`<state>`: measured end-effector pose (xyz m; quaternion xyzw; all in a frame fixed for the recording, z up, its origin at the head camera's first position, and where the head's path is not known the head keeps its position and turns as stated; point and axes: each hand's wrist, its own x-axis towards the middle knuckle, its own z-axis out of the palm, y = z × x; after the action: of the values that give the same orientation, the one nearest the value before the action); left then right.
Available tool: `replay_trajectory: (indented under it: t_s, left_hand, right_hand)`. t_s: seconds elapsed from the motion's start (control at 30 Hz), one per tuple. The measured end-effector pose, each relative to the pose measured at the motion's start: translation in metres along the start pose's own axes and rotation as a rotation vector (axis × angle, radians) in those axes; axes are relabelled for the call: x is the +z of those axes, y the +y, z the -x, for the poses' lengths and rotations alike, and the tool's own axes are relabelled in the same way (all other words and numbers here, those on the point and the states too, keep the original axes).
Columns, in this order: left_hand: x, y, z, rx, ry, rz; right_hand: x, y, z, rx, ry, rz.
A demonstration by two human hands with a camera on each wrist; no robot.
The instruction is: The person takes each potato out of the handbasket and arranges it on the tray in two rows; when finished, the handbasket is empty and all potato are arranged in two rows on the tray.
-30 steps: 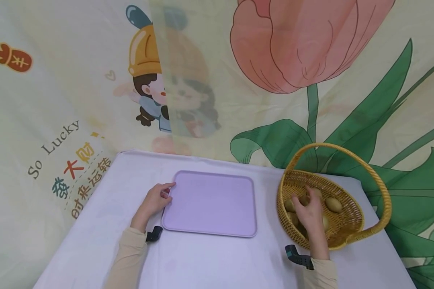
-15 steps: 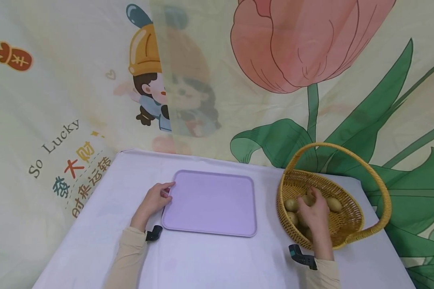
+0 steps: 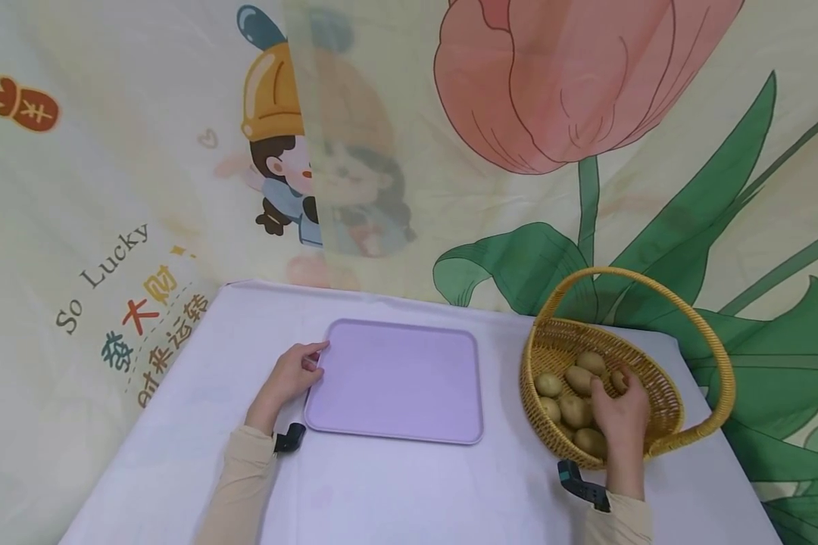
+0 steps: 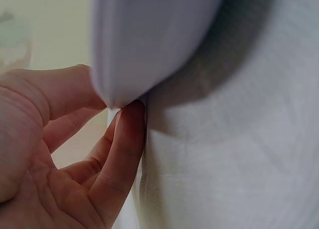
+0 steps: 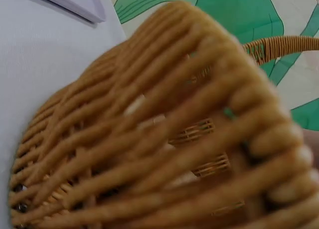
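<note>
My left hand (image 3: 291, 378) holds the left edge of a flat lilac tray (image 3: 395, 382) on the table. In the left wrist view, the thumb and fingers of that hand (image 4: 75, 149) meet at the rim of the tray (image 4: 149, 40), one fingertip tucked under it. Inside a wicker basket (image 3: 661, 371) at the right, my right hand (image 3: 623, 412) grips a potato (image 3: 616, 381), its thumb on the left and fingers on the far side. Several other potatoes (image 3: 576, 411) lie to the left of this hand. In the right wrist view the basket wall (image 5: 164, 119) hides most of the hand.
The basket's tall arched handle (image 3: 712, 333) rises over its right side. A white cloth covers the table (image 3: 409, 492). Behind hangs a printed curtain (image 3: 395, 113) with a large tulip, close to the table's back edge. Each wrist wears a black camera (image 3: 289, 437).
My right hand has moved right across the basket, from the middle potatoes to the one at the right, uncovering the others. The left hand and the tray stay put.
</note>
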<state>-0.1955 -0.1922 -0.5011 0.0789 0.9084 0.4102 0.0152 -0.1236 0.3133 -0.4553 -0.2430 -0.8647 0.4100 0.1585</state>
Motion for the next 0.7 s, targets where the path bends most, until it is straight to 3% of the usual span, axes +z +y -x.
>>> replay_trajectory:
  t_s: [0.33,0.7]
  left_hand:
    - [0.000,0.000,0.000,0.008,-0.005,-0.012]
    - [-0.001,0.001,0.001,0.017,-0.002,-0.003]
  right_hand:
    - [-0.007,-0.008,-0.005,0.029,-0.029,0.051]
    - [-0.011,-0.022,-0.028,0.043,-0.172,0.087]
